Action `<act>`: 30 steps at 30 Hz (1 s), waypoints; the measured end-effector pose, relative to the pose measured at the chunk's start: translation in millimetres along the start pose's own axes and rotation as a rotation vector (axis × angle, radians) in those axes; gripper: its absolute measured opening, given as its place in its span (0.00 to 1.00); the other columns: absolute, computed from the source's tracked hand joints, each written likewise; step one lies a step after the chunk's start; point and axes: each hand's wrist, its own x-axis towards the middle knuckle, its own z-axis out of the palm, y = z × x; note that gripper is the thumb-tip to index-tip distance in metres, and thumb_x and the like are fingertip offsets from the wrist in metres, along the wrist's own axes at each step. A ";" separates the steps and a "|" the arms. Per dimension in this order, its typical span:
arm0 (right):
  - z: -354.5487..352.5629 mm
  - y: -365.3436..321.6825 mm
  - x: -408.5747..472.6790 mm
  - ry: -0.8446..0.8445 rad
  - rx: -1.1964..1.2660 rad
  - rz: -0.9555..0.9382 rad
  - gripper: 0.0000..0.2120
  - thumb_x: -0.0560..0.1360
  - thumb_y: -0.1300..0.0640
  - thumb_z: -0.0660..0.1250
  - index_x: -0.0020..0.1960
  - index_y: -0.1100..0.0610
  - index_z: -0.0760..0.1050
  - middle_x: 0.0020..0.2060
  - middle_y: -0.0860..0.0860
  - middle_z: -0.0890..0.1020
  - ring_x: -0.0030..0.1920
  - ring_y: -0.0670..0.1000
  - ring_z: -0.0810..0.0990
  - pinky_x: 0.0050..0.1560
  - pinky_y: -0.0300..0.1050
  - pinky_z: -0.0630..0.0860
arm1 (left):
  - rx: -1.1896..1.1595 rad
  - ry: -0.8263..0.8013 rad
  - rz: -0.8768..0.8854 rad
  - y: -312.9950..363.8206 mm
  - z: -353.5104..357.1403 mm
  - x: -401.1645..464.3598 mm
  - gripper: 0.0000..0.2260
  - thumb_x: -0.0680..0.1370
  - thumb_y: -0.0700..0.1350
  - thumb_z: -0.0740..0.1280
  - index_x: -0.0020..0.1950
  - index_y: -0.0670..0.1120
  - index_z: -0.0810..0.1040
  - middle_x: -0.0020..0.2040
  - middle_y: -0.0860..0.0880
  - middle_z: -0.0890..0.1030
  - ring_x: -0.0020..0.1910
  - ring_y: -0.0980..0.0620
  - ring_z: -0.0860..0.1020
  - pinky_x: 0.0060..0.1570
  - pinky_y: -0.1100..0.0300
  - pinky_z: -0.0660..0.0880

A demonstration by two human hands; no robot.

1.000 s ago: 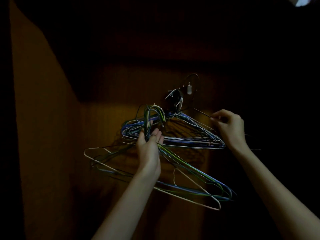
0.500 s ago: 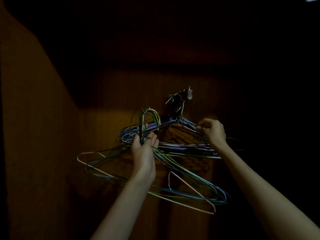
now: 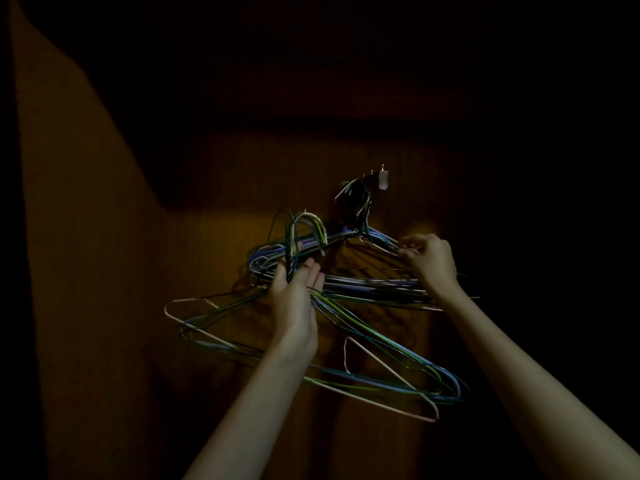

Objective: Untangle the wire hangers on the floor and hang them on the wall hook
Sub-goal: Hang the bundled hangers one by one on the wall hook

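Observation:
A small white wall hook [image 3: 382,180] sits on the dim wooden wall. Several wire hangers [image 3: 374,284] hang from it in a bunch, blue, white and dark. My right hand [image 3: 427,261] grips the right shoulder wires of that hung bunch. My left hand [image 3: 294,292] holds a second bundle of hangers [image 3: 381,375] by their necks, their green and white hook tops [image 3: 306,225] sticking up above my fingers, just left of the wall hook. This bundle's pink, green and blue frames spread out low on both sides of my left forearm.
A brown wooden wall [image 3: 214,258] fills the view, with a side panel [image 3: 79,271] angling in at the left. The upper part and the right side are too dark to make out.
My right hand has moved left from the far end of the hung hangers to their right shoulder. My left hand stays at the held bundle's necks, just left of the hook.

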 end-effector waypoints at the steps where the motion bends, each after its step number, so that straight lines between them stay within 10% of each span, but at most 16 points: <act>1: -2.1 -1.2 -3.4 0.005 0.016 -0.014 0.10 0.73 0.56 0.69 0.54 0.55 0.80 0.52 0.54 0.79 0.55 0.55 0.76 0.54 0.54 0.76 | 0.012 -0.006 0.006 0.7 -0.8 -2.8 0.21 0.81 0.35 0.54 0.75 0.42 0.59 0.66 0.36 0.72 0.64 0.44 0.74 0.65 0.54 0.70; 8: -21.3 -45.3 -63.0 -0.163 0.252 -0.097 0.04 0.75 0.59 0.67 0.49 0.55 0.79 0.46 0.49 0.77 0.48 0.45 0.74 0.42 0.32 0.68 | 0.079 -0.024 0.036 5.3 -7.4 -22.4 0.19 0.82 0.37 0.54 0.74 0.44 0.62 0.67 0.39 0.72 0.64 0.47 0.73 0.64 0.58 0.69; 13: -22.4 -79.7 -115.1 -0.460 0.443 -0.074 0.06 0.77 0.59 0.63 0.50 0.51 0.77 0.45 0.42 0.77 0.51 0.46 0.77 0.51 0.43 0.76 | 0.086 -0.026 0.004 9.8 -16.1 -38.8 0.21 0.82 0.39 0.54 0.76 0.46 0.58 0.68 0.42 0.72 0.67 0.48 0.71 0.65 0.58 0.66; 20: -11.8 -98.7 -146.4 -0.544 0.289 -0.107 0.09 0.78 0.55 0.62 0.52 0.55 0.79 0.40 0.45 0.78 0.40 0.41 0.75 0.39 0.32 0.69 | 0.158 -0.035 0.011 18.1 -23.6 -57.9 0.19 0.82 0.41 0.56 0.73 0.49 0.65 0.69 0.46 0.72 0.66 0.51 0.71 0.60 0.61 0.65; 30: -9.6 -97.8 -148.1 -0.323 0.232 -0.020 0.06 0.79 0.56 0.61 0.48 0.51 0.77 0.43 0.48 0.80 0.45 0.48 0.79 0.46 0.46 0.77 | 0.189 -0.048 -0.028 25.1 -38.6 -63.9 0.21 0.82 0.38 0.57 0.75 0.46 0.61 0.57 0.45 0.76 0.55 0.51 0.76 0.61 0.59 0.69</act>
